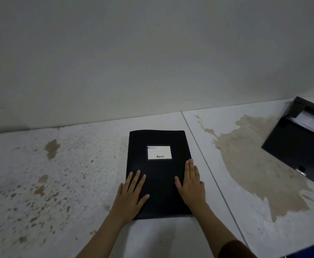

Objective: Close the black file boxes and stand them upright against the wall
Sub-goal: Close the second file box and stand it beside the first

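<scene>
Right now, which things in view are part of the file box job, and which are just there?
Job:
- closed black file box, flat under both palms
- open black file box, far right
- wall
- left hand, right hand

Just there:
- brown stain on the floor
- white label

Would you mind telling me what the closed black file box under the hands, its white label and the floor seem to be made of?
Closed black file box: probably matte plastic board, going by its thin, even, faintly textured black cover; coated card is possible.
White label: looks like printed paper behind a clear sleeve, as a darker frame surrounds it.
Floor: pale hard slabs, perhaps tile or sealed concrete, with a straight joint line and brown stains.
</scene>
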Tool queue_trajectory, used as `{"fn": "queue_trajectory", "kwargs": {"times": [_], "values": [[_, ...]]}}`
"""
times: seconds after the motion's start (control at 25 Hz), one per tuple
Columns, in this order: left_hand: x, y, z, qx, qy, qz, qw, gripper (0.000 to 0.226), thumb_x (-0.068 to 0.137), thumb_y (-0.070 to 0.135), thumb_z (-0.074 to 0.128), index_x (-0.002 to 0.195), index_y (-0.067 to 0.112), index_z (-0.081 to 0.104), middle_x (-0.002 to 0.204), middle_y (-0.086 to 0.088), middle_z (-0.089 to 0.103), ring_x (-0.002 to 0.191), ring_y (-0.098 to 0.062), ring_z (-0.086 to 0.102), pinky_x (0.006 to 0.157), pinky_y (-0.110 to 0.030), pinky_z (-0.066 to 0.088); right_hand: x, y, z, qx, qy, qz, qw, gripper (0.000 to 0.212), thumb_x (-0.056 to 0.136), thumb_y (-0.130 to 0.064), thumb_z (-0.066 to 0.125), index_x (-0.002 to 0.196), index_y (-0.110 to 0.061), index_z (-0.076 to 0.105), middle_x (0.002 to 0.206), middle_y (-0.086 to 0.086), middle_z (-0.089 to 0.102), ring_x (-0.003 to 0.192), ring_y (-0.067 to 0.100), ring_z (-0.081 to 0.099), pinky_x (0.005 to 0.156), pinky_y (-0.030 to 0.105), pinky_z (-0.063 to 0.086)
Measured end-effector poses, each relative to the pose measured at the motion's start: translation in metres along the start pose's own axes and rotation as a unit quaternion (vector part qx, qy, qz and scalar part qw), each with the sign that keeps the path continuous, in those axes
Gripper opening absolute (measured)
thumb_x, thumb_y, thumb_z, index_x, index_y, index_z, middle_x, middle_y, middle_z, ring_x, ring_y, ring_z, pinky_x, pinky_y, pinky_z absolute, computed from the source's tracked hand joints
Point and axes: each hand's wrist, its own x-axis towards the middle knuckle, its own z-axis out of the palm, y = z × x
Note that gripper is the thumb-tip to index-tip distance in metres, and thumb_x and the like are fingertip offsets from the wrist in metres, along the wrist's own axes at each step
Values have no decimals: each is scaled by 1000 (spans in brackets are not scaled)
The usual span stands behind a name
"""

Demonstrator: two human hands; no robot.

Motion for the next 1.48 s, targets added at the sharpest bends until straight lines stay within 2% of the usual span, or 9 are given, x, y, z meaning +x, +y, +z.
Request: {"fn": "queue_trajectory", "kwargs": {"times": [0.24,0.36,0.48,0.6,0.8,0.96,1.08,1.24,1.48], "values": [[-1,10,-9,-39,-27,-33,998,92,58,82,-17,139,38,-19,147,5,-28,133,-6,-29,118,-41,0,5,-3,-11,-7,-22,-3,1000,75,93,-47,35,147,-12,-4,159,6,-6,136,26,31,105,38,36],[-7,21,-15,-169,-7,-115,979,95,79,70,33,142,23,-21,151,-3,-33,137,-15,-33,118,-39,-4,1,-2,-13,123,-35,-7,992,76,93,-39,44,147,-14,-4,159,6,-7,140,29,24,111,39,29],[-14,22,-26,-323,-10,-172,931,95,84,39,58,146,16,-10,159,-7,-9,146,-22,-8,120,-40,7,-9,0,-16,272,-42,30,961,80,88,-28,58,147,-17,4,158,13,1,143,30,17,115,42,23],[-22,17,-39,-398,12,-166,902,85,86,33,59,147,17,3,156,-6,16,142,-20,22,117,-35,23,-22,-6,-20,379,-17,48,924,81,81,-13,67,144,-15,16,148,13,33,133,30,37,108,40,35],[-44,6,-64,-462,102,-214,855,70,86,27,59,143,14,21,144,-5,33,123,-17,39,103,-30,36,-40,-38,-19,428,5,24,903,78,77,-7,69,139,-24,24,143,10,41,128,30,44,106,46,41],[-60,-26,-112,-492,218,-279,795,72,84,34,61,142,21,22,141,-8,33,121,-25,46,102,-41,43,-44,-96,-30,465,9,-53,884,78,77,-5,68,138,-28,25,144,4,38,130,26,40,107,43,40],[-83,-57,-161,-502,291,-304,756,70,81,42,62,140,20,31,136,-6,34,115,-25,49,96,-37,45,-52,-154,-37,483,-9,-120,867,82,78,-7,69,142,-25,20,147,1,33,129,17,37,103,34,38],[-140,-106,-226,-517,333,-311,725,70,74,51,65,129,18,38,133,-5,39,108,-23,53,83,-34,49,-75,-241,-32,493,-39,-197,847,81,80,-6,67,143,-23,20,150,-1,29,126,6,31,102,24,31],[-258,-184,-305,-524,412,-253,701,53,76,38,68,120,19,45,114,-2,61,96,-15,62,67,-23,49,-138,-382,5,496,-106,-272,818,80,80,-3,66,143,-24,22,148,-4,30,136,15,31,106,27,31]]}}
